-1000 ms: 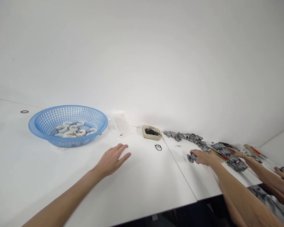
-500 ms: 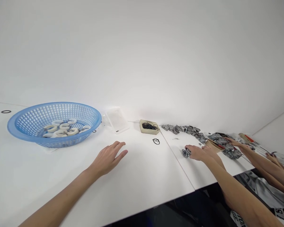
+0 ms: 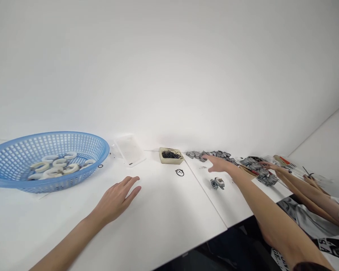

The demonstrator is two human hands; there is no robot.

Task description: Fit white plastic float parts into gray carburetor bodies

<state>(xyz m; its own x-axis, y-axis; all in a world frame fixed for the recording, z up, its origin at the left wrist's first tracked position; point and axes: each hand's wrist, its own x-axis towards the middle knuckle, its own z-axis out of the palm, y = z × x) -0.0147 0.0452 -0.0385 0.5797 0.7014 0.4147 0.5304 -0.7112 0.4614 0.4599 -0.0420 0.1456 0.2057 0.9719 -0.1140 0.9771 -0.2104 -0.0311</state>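
My left hand [image 3: 115, 198] lies flat on the white table [image 3: 164, 218], fingers apart, holding nothing. My right hand [image 3: 219, 164] is stretched out with open fingers toward a row of grey metal parts [image 3: 207, 154] along the wall. One small grey part [image 3: 217, 183] lies alone on the table just below that hand. A small beige tray of black rubber rings [image 3: 171, 155] stands between my hands, with two loose black rings [image 3: 179, 172] in front of it.
A blue plastic basket [image 3: 5, 182] with several white rings stands at the left. A clear plastic lid [image 3: 129, 149] leans near the wall. Another person's hands [image 3: 274, 167] work in a heap of grey parts [image 3: 257, 167] at the right. The table's front edge runs close below.
My right hand let go of the small grey part, which now lies on the table, and moved up toward the row of grey parts. The view shifted right; my left hand stayed put.
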